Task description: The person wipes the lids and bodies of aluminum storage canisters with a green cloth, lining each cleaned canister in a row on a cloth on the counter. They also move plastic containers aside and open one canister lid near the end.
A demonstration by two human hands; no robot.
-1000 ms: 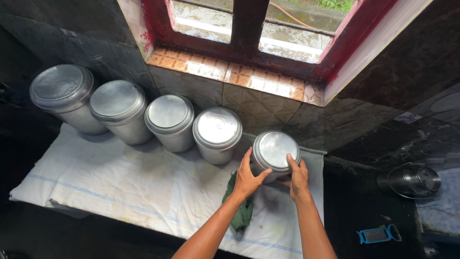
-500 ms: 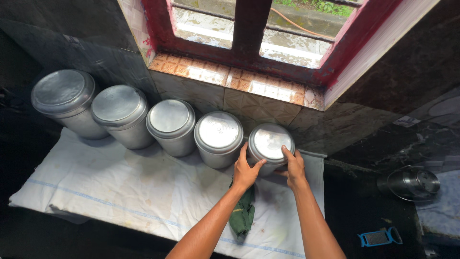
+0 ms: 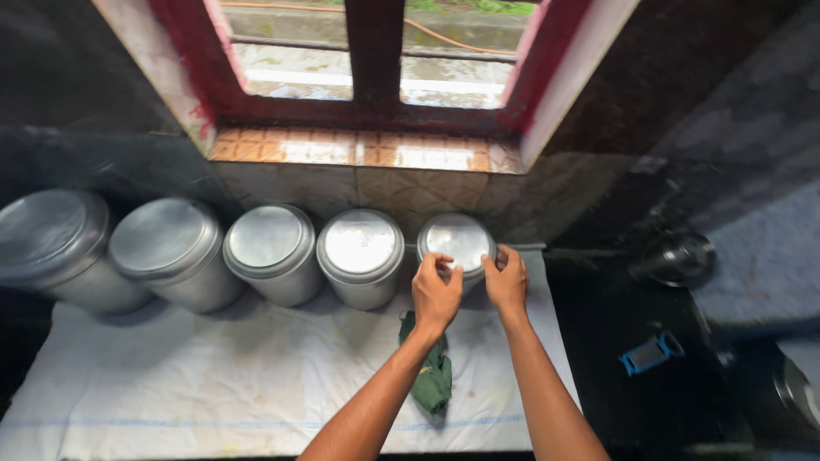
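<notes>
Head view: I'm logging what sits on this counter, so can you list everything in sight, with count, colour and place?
metal canisters: five, silver, lidded, in a row along the wall under the window, largest at left
white cloth: one, spread under the canisters
green rag: one, dark green, on the cloth beneath the left wrist
window frame: one, red, above a tiled sill
blue-handled tool: one, on the dark counter at right
dark round vessel: one, at right by the wall
left hand: on the rightmost canister
right hand: on the same canister's right side
</notes>
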